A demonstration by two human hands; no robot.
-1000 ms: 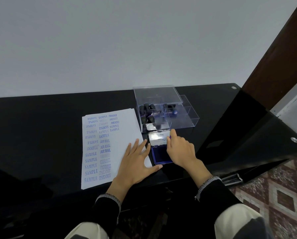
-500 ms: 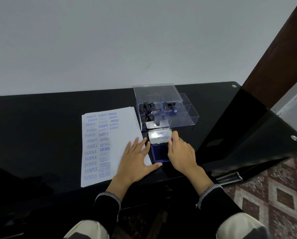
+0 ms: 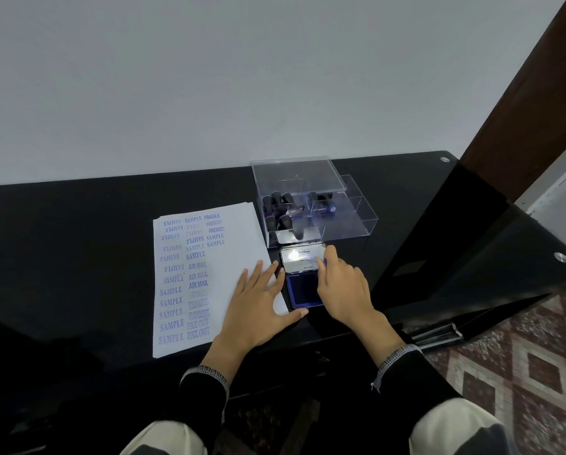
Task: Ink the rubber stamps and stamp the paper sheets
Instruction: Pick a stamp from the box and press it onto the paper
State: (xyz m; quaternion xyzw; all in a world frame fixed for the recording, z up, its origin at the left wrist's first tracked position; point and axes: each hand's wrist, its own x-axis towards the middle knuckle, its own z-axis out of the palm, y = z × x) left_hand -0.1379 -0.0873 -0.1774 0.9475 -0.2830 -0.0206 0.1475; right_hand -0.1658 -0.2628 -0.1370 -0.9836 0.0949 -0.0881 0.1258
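Note:
A stack of white paper sheets lies on the black desk, its left half covered in blue stamped words. My left hand rests flat on the sheets' lower right corner, fingers spread. Right of it sits the open ink pad, blue pad toward me and silver lid away from me. My right hand hovers over the pad with curled fingers around a small rubber stamp; only a purple tip of it shows. Several more stamps stand in a clear box.
The clear plastic box with compartments and a raised lid stands just behind the ink pad. The black glass desk drops off at its front edge, and a lower glass section angles away on the right. Patterned floor tiles lie below.
My right hand has shifted slightly over the ink pad toward the lid. My left hand stays flat on the paper.

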